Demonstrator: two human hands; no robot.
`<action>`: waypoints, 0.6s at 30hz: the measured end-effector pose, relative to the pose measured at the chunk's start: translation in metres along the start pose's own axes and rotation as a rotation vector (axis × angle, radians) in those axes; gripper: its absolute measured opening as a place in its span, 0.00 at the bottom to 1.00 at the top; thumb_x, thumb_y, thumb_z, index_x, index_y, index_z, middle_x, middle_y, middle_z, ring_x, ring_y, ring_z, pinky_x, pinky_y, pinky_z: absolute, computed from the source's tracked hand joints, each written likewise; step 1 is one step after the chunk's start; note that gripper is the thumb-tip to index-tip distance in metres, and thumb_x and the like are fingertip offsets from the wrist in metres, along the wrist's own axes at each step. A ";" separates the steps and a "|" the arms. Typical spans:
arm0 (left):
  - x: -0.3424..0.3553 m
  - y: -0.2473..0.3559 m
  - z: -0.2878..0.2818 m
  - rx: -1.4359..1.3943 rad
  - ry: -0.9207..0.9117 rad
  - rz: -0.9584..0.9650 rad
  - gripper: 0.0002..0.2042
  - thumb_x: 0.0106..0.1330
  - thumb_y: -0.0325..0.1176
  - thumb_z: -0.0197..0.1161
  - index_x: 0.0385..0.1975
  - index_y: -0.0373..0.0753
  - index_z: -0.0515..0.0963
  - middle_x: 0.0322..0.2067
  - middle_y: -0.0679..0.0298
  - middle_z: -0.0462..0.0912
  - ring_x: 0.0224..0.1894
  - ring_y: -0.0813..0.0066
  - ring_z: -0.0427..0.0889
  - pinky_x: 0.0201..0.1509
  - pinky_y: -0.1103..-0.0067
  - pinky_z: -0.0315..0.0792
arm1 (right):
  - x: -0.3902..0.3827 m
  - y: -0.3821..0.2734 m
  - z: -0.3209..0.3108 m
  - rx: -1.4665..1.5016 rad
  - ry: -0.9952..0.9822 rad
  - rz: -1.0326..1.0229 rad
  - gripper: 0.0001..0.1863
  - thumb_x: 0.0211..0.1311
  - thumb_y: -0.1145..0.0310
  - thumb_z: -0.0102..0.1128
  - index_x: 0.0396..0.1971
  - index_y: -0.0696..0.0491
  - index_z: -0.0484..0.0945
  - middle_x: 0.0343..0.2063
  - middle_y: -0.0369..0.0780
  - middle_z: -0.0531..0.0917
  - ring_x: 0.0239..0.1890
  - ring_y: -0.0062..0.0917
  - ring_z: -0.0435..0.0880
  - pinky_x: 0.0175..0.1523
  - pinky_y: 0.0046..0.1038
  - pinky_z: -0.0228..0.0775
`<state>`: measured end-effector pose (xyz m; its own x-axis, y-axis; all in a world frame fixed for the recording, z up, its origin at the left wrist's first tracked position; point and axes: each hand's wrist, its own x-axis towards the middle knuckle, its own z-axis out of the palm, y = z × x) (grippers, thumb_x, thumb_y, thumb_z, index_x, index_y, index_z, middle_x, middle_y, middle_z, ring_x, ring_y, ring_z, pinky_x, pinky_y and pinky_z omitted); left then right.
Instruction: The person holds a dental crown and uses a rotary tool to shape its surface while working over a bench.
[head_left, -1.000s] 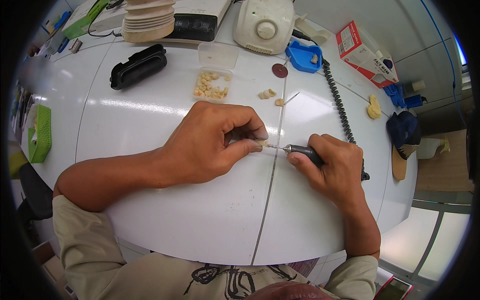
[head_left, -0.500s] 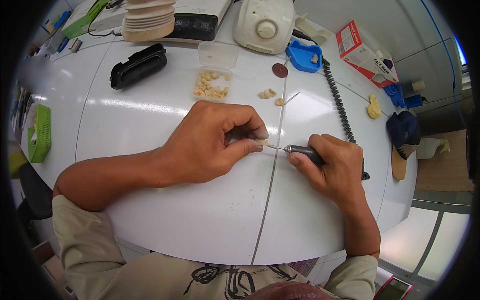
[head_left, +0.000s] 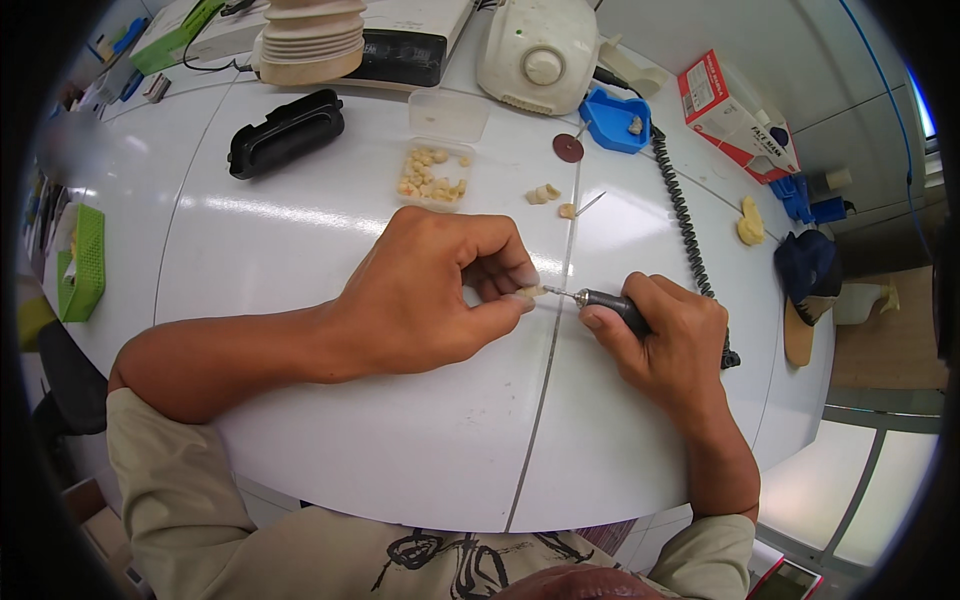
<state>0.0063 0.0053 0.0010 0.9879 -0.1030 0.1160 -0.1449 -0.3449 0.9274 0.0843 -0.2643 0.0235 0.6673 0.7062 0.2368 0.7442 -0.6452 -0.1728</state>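
Observation:
Between thumb and fingertips, my left hand point(head_left: 440, 290) pinches a small cream dental crown point(head_left: 532, 291), mostly covered by the fingers. My right hand point(head_left: 672, 325) is wrapped round a dark rotary handpiece point(head_left: 612, 306). Its thin metal bur point(head_left: 560, 292) points left and meets or nearly meets the crown; actual contact is too small to tell. Beyond my left hand, a clear plastic box point(head_left: 433, 200) with its lid folded back holds several cream crowns point(head_left: 430, 178). A few more loose crown pieces point(head_left: 543, 194) lie to its right, beside a thin metal bur point(head_left: 592, 204).
A white control unit point(head_left: 535, 65) stands at the back, with a blue tray point(head_left: 615, 120) and a brown disc point(head_left: 568, 148) nearby. The coiled cord point(head_left: 677, 200) runs down the right side. A black case point(head_left: 285, 133), a green basket point(head_left: 85, 262) and a mask box point(head_left: 735, 115) sit around.
My left fingers have shifted slightly on the crown, and the tabletop things appear a little further right in view. Both hands keep their holds.

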 end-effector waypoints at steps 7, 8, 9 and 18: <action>-0.001 0.002 0.000 -0.006 0.016 0.007 0.08 0.65 0.27 0.80 0.37 0.32 0.87 0.31 0.64 0.92 0.28 0.85 0.84 0.29 0.83 0.74 | 0.001 0.000 0.001 -0.002 0.023 -0.008 0.29 0.62 0.42 0.82 0.22 0.52 0.80 0.15 0.36 0.78 0.14 0.32 0.77 0.20 0.35 0.63; 0.000 0.002 -0.001 -0.005 0.015 -0.002 0.08 0.65 0.27 0.80 0.37 0.32 0.86 0.31 0.64 0.92 0.29 0.85 0.85 0.29 0.83 0.75 | 0.000 0.001 0.002 -0.004 0.022 -0.006 0.29 0.62 0.42 0.82 0.22 0.52 0.80 0.15 0.36 0.78 0.14 0.32 0.77 0.20 0.35 0.63; 0.000 0.002 -0.001 -0.005 0.017 0.000 0.08 0.65 0.27 0.80 0.37 0.32 0.86 0.31 0.64 0.92 0.29 0.85 0.85 0.29 0.83 0.75 | 0.000 0.001 0.002 0.002 0.025 -0.014 0.30 0.63 0.41 0.82 0.22 0.52 0.80 0.15 0.36 0.78 0.14 0.32 0.78 0.20 0.35 0.63; 0.002 0.001 0.000 -0.082 -0.004 -0.046 0.09 0.66 0.27 0.79 0.37 0.31 0.86 0.32 0.61 0.91 0.35 0.81 0.89 0.38 0.81 0.82 | 0.002 0.001 0.000 -0.013 0.012 -0.019 0.30 0.63 0.40 0.80 0.22 0.52 0.80 0.16 0.36 0.79 0.14 0.33 0.79 0.21 0.35 0.65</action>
<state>0.0077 0.0050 0.0020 0.9931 -0.0928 0.0714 -0.0943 -0.2720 0.9577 0.0858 -0.2638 0.0241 0.6527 0.7146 0.2515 0.7560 -0.6358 -0.1556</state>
